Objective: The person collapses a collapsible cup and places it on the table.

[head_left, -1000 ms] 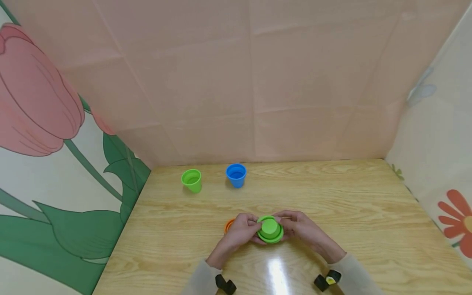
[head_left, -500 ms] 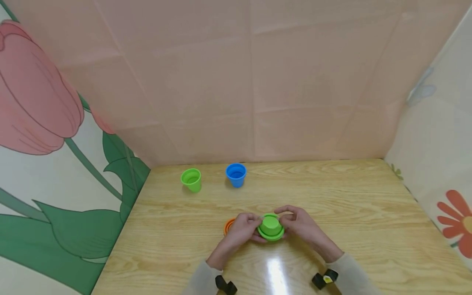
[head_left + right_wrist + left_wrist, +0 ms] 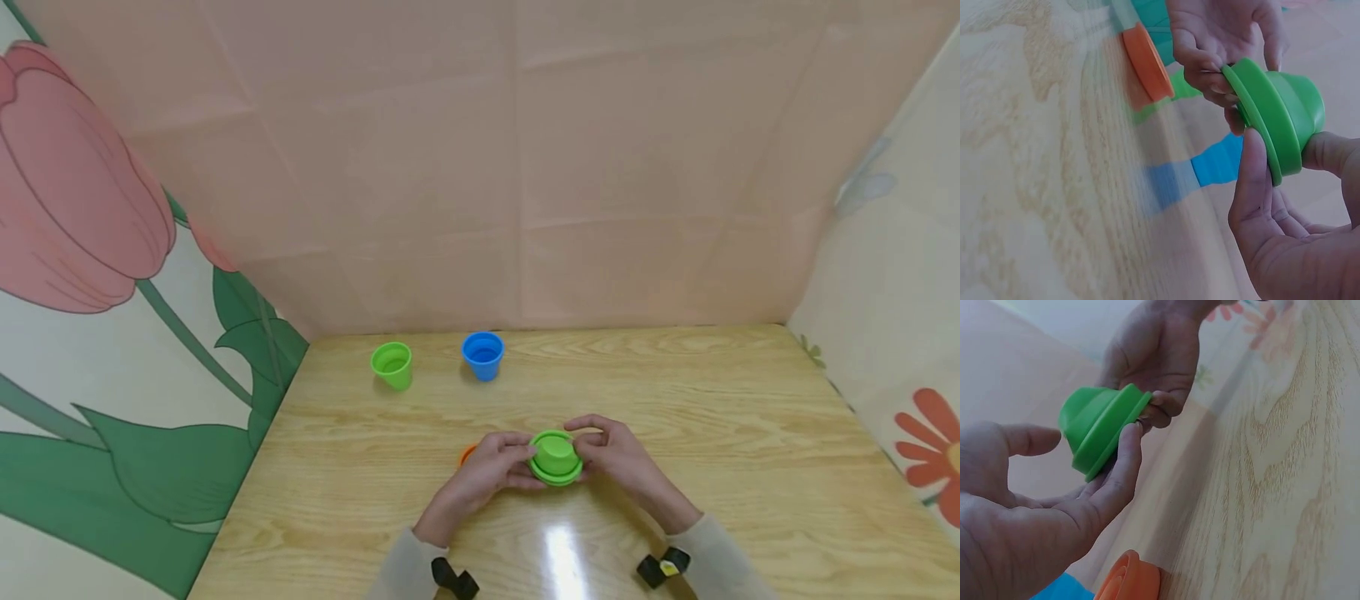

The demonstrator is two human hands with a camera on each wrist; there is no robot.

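Observation:
Both hands hold a green collapsible cup [image 3: 557,455], rim down and base up, its stepped rings partly pushed out. My left hand [image 3: 491,468] has its fingers under the rim and its thumb at the cup's side. On the other side, my right hand [image 3: 617,454] pinches the cup [image 3: 1279,119] between thumb and fingers. The cup is held above the table, as both wrist views show. Just beyond my left hand, an orange collapsible cup [image 3: 1129,578] lies folded flat on the wood, mostly hidden by that hand in the head view.
Toward the back of the wooden table [image 3: 712,400] stand another green cup [image 3: 392,365] on the left and a blue cup [image 3: 483,356] to its right, both upright and extended. A pink cloth backdrop [image 3: 517,167] hangs behind, with flower-printed panels at both sides.
The held green cup has risen slightly away from the body and tilted, showing more of its side. The right hand's fingers have shifted on it; the orange cup is more covered.

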